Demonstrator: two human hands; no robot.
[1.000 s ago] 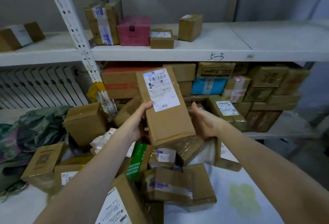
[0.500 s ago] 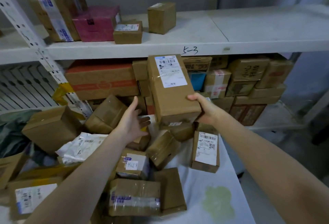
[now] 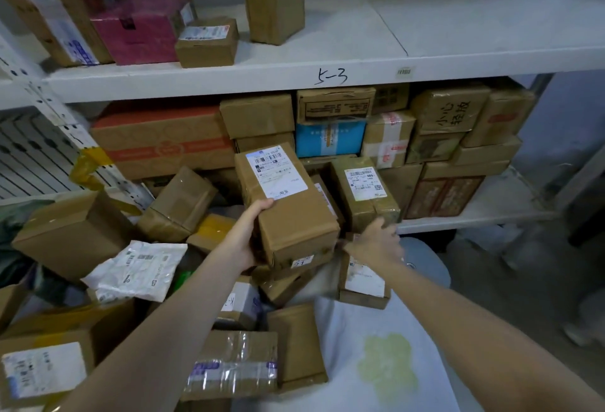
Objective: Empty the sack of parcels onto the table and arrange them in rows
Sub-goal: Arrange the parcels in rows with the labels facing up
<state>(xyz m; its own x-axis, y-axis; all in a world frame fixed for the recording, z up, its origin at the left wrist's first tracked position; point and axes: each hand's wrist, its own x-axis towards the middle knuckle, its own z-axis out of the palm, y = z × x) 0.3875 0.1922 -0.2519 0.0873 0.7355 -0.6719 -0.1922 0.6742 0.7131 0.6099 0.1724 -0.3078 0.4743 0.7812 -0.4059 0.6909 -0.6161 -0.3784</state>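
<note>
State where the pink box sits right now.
In the head view, the pink box stands on the upper shelf at upper left, between a tall taped carton and a small labelled brown box.

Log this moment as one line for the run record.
left hand: grips tall labelled box | right hand: at second labelled box, grip unclear | table: parcels heaped, no rows

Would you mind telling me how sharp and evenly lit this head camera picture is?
Head view: dim, flat light; wide-angle bending slants the shelf edge; the label on the held box shows a barcode, its print too soft to read; tape on the bottom parcel glares.
</note>
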